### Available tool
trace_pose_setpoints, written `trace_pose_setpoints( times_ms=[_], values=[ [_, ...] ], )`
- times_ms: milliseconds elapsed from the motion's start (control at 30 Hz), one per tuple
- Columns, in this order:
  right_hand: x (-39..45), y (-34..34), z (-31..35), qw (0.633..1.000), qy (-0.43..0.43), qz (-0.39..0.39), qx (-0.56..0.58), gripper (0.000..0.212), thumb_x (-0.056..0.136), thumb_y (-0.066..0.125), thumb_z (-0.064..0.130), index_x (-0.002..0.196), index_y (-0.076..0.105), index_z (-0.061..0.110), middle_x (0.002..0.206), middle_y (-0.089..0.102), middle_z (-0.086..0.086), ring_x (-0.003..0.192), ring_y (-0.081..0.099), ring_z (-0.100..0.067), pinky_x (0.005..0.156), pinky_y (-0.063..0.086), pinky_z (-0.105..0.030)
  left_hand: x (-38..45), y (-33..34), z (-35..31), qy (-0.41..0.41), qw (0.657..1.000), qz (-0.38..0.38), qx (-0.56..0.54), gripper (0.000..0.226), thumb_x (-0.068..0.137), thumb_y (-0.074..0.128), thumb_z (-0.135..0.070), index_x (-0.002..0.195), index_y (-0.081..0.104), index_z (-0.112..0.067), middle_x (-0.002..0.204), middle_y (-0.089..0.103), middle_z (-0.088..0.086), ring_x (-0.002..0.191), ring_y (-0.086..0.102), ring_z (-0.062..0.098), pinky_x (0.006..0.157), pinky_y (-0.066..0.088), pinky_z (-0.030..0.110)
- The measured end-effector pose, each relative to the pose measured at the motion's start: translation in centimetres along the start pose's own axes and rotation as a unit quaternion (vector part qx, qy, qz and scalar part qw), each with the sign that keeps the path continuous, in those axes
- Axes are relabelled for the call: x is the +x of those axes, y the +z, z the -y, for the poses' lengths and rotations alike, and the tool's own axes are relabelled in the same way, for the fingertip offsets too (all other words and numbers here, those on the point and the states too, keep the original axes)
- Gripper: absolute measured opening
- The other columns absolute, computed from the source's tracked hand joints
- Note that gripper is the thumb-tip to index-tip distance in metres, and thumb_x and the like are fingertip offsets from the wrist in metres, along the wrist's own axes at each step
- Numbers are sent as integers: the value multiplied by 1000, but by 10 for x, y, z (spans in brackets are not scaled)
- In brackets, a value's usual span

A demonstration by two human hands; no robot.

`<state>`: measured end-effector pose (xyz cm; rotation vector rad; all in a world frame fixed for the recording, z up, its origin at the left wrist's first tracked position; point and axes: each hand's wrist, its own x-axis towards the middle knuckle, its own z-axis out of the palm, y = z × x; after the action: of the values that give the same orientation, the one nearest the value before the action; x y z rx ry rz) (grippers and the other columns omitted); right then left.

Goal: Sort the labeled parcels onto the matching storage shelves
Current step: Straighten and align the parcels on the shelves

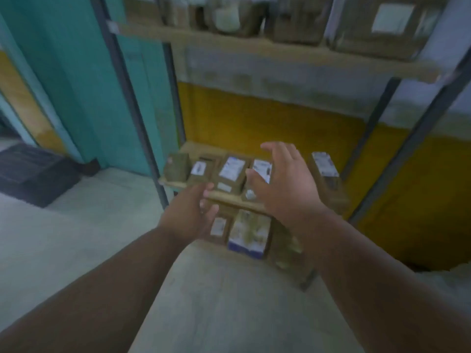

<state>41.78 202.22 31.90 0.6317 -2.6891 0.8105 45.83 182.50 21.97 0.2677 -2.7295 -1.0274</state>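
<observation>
Pale concrete floor (216,289) fills the foreground of a storeroom where a person reaches both bare arms toward a metal-framed rack. Nearest the viewer, the left hand (190,215) hangs with fingers loosely curled and grasping nothing, just in front of the edge of the middle shelf (224,196). The right hand (285,184) is raised beside it with fingers spread and relaxed, also holding nothing, poised over the row of parcels without clearly touching any. Below the hands, on the bottom level, sit more brown cartons, among them a blue-edged box (248,231) whose printing is too blurred to read. On the middle shelf a row of labeled parcels (230,173) stands side by side, each brown carton bearing a white sticker with bluish markings; motion blur leaves no writing legible. Behind them runs a yellow-painted wall band (267,121) under a grey strip. Farther up, the top shelf (254,50) carries larger cartons, one with a plain white label (391,17). To the left stand teal panels (84,72) and, on the floor, a dark crate (33,171).
</observation>
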Motion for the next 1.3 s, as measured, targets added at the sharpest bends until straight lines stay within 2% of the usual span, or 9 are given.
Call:
trace_pose_setpoints(
  times_ms=[100, 233, 367, 433, 600, 767, 900, 1100, 1300],
  values=[
    [43, -20, 66, 999, -29, -40, 11, 52, 92, 62, 46, 137, 46, 26, 134, 48, 6, 124, 47, -14, 94, 42, -27, 31, -79, -11, 42, 998, -50, -9, 44, 91, 67, -32, 134, 55, -28, 110, 60, -8, 91, 59, 12, 82, 49, 30],
    [89, -33, 142, 996, -52, -72, 31, 52, 93, 60, 47, 138, 45, 27, 135, 48, 7, 123, 48, -12, 91, 40, -25, 63, -168, -12, 90, 992, -86, 9, 48, 92, 66, -31, 137, 53, -24, 111, 57, -6, 93, 58, 16, 84, 46, 30],
    [130, -43, 192, 990, -52, -111, 66, 48, 91, 63, 46, 133, 49, 27, 128, 52, 6, 115, 52, -14, 92, 48, -32, 92, -231, -12, 124, 985, -116, 27, 48, 92, 67, -33, 138, 53, -26, 106, 56, -11, 88, 57, 13, 81, 47, 32],
    [148, -48, 204, 990, -42, -121, 62, 46, 90, 65, 47, 129, 50, 29, 122, 53, 8, 110, 53, -13, 84, 46, -30, 106, -251, -13, 139, 983, -120, 27, 48, 93, 66, -35, 138, 52, -28, 105, 55, -14, 86, 57, 10, 79, 46, 31],
    [196, -61, 211, 994, -39, -100, 18, 44, 90, 63, 48, 128, 48, 30, 120, 52, 7, 100, 55, -11, 78, 49, -28, 153, -279, -12, 138, 982, -124, 19, 43, 93, 65, -35, 134, 53, -31, 102, 55, -19, 85, 56, 2, 78, 44, 30],
    [259, -58, 199, 995, -38, -87, -9, 45, 91, 62, 49, 130, 48, 30, 128, 51, 7, 102, 55, -11, 88, 54, -38, 211, -282, -10, 137, 979, -151, -1, 42, 93, 65, -34, 134, 55, -32, 99, 55, -20, 84, 54, -1, 73, 42, 28],
    [322, -39, 199, 995, -66, -66, -18, 44, 90, 64, 50, 128, 51, 31, 128, 53, 9, 107, 53, -9, 88, 52, -33, 248, -281, 1, 117, 977, -180, -1, 42, 93, 64, -37, 134, 55, -34, 102, 56, -18, 86, 57, 3, 75, 48, 30],
    [399, -16, 211, 992, -116, -46, -27, 41, 90, 64, 47, 125, 53, 28, 127, 56, 6, 107, 55, -11, 89, 47, -30, 300, -298, 20, 120, 973, -194, 34, 43, 92, 65, -35, 133, 54, -32, 108, 58, -13, 86, 57, 8, 74, 44, 29],
    [459, 2, 218, 991, -114, 9, -77, 41, 90, 67, 45, 126, 55, 28, 130, 56, 4, 103, 56, -11, 83, 43, -27, 350, -317, 30, 137, 966, -220, 19, 40, 91, 61, -46, 128, 54, -36, 97, 56, -17, 77, 56, 1, 62, 40, 23]
  ],
)
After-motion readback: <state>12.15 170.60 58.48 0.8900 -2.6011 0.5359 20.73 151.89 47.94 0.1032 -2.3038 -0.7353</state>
